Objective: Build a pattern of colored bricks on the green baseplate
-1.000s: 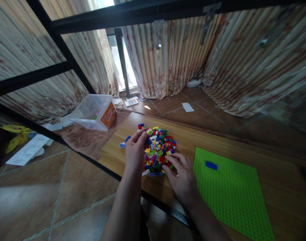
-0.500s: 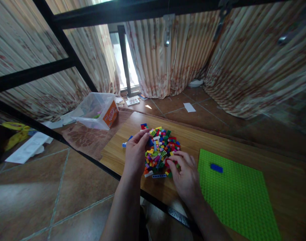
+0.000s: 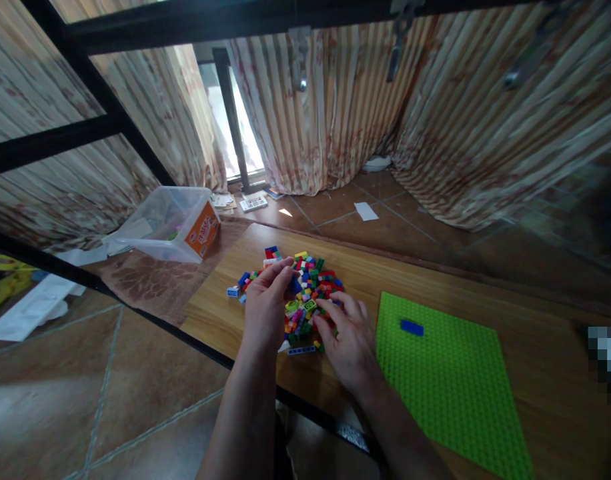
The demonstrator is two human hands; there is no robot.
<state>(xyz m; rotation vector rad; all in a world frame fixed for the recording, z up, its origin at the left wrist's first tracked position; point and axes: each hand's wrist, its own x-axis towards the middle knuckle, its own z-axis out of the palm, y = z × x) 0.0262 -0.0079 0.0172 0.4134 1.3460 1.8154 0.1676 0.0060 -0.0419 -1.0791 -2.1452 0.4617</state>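
Held blue brick [image 3: 295, 285]: clamped between the fingers of the left hand [image 3: 266, 303] above the brick pile [image 3: 305, 315], probably to be clear of loose pieces; part-hidden, its long axis cannot be told.
Right hand [image 3: 350, 340]: fingers apart at the pile's right side; contact unclear.
Green baseplate [image 3: 445, 393]: flat on the worktop [image 3: 360, 275], presumably near the pile for reach; second blue brick [image 3: 412, 327] on it, long axis roughly left–right.
Clear box [image 3: 165, 249]: beyond, on the rug [image 3: 145, 280].

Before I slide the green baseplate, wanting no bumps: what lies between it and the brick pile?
The right hand and a strip of wooden tabletop, seen in the head view.
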